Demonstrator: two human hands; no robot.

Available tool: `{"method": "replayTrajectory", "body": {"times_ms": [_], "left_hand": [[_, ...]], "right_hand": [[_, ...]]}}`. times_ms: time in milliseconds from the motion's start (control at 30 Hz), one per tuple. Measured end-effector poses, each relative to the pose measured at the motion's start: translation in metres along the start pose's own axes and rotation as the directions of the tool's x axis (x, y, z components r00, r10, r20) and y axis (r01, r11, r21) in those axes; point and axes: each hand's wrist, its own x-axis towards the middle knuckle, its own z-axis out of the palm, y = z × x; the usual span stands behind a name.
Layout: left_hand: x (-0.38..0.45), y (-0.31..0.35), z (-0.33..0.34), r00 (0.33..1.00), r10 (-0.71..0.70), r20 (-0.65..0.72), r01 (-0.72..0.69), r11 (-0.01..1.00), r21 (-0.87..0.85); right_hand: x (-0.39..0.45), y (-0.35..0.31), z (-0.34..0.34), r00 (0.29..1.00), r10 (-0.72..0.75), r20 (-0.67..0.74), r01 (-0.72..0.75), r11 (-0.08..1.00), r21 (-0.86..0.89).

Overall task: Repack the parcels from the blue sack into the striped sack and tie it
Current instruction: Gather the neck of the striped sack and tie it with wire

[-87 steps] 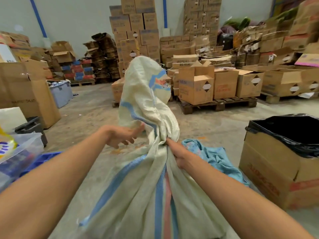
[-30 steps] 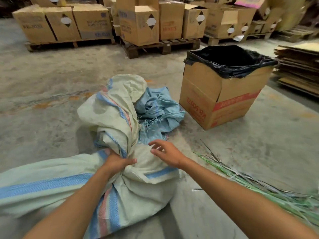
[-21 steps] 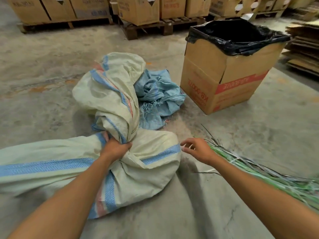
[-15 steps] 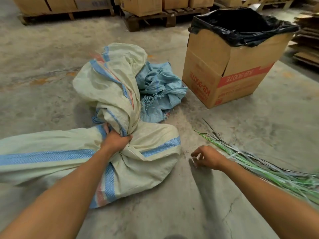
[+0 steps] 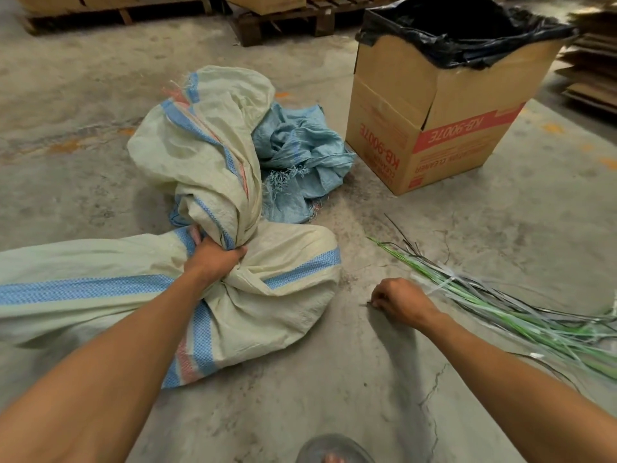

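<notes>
At the near edge, the toe of a sandal is showing on the concrete floor. The right hand is curling its fingers low over the floor beside the bundle of green and white straps; whether it is pinching a strand cannot be told. The left hand is gripping the gathered neck of the striped sack, which is lying full on the floor. Risk: if that grip is slackening while a strap is being drawn, the neck is likely opening and parcels spilling. Beyond it, the blue sack is lying crumpled and flat. Farther off, the bin-lined carton is showing inverted print reading "KB-9007E" and "CLEANER".
</notes>
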Motion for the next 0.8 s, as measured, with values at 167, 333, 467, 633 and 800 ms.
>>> {"method": "replayTrajectory", "body": {"times_ms": [167,333,467,633,800], "left_hand": [[0.001,-0.001,0.002,1.0,0.005,0.001,-0.005,1.0,-0.03],[0.004,-0.006,0.001,1.0,-0.008,0.008,0.008,0.999,-0.035],[0.003,-0.005,0.0,1.0,-0.015,0.008,0.016,1.0,-0.022],[0.002,-0.005,0.002,1.0,-0.015,0.002,0.015,0.999,-0.041],[-0.002,-0.003,0.002,1.0,-0.01,-0.008,0.009,0.998,-0.063]], "right_hand": [[-0.004,0.007,-0.007,0.987,0.133,-0.088,-0.093,0.928,0.36],[-0.005,0.009,-0.021,0.953,0.235,-0.19,-0.068,0.78,0.622],[0.0,0.008,-0.036,0.97,0.193,-0.148,-0.072,0.809,0.583],[0.002,0.007,-0.033,0.975,0.211,-0.075,-0.111,0.745,0.657],[0.002,-0.007,-0.035,0.967,0.247,-0.065,-0.109,0.628,0.771]]}}
